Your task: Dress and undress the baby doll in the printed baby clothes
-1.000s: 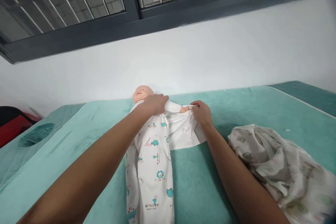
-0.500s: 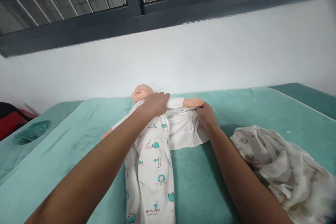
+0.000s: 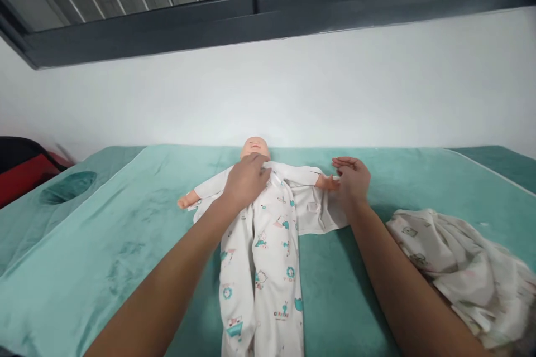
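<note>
A baby doll (image 3: 255,146) lies on its back in white long sleeves, arms spread out. Printed white baby clothes (image 3: 276,268) with teal animals cover its front and legs. Under the doll's arm on the right spreads a plain white cloth panel (image 3: 312,212). My left hand (image 3: 248,181) is on the doll's chest near the collar, fingers bent and closed on the clothes there; its palm is hidden. Beside the doll's hand (image 3: 329,182) is my right hand (image 3: 354,181), its fingers apart and loosely curled, with the thumb side close to the doll's fingers.
A crumpled white printed cloth (image 3: 464,268) lies at the right by my forearm. Everything rests on a teal padded surface (image 3: 125,245) with a round hollow (image 3: 69,187) at the left. A red and black item (image 3: 25,170) sits beyond it. A white wall (image 3: 293,95) stands behind.
My view has shifted left, so things appear further right. My left hand has come down from the doll's shoulder onto its chest. My right hand's fingers have loosened near the doll's hand.
</note>
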A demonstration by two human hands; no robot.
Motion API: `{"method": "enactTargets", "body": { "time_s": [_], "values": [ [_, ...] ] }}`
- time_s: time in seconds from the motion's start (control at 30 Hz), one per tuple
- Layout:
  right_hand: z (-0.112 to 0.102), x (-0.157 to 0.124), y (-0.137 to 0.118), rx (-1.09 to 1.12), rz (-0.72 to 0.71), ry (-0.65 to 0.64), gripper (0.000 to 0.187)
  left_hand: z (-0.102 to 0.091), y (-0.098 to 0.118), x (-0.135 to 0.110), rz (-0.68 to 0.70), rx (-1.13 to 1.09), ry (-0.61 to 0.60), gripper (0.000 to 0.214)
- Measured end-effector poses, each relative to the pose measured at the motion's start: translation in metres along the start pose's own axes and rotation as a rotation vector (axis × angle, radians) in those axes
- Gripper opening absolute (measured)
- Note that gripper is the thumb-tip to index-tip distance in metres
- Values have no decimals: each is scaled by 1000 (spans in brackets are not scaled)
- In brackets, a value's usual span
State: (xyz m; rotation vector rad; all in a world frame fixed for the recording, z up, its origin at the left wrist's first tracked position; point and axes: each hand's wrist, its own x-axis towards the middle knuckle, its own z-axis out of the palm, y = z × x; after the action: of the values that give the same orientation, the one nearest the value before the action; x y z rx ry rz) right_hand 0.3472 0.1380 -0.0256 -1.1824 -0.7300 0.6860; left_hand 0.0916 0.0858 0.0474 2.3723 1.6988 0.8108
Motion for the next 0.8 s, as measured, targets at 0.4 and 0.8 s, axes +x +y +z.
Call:
{"method": "enactTargets", "body": {
  "time_s": [0.4,0.8],
  "values": [
    [50,-81,-4,-503,-275,-771,32,11,-84,-71,-391,-621,106,31],
    [30,-102,-5,-167,93,-816,36,10,-89,-89,-228,-621,117,27]
  ]
}}
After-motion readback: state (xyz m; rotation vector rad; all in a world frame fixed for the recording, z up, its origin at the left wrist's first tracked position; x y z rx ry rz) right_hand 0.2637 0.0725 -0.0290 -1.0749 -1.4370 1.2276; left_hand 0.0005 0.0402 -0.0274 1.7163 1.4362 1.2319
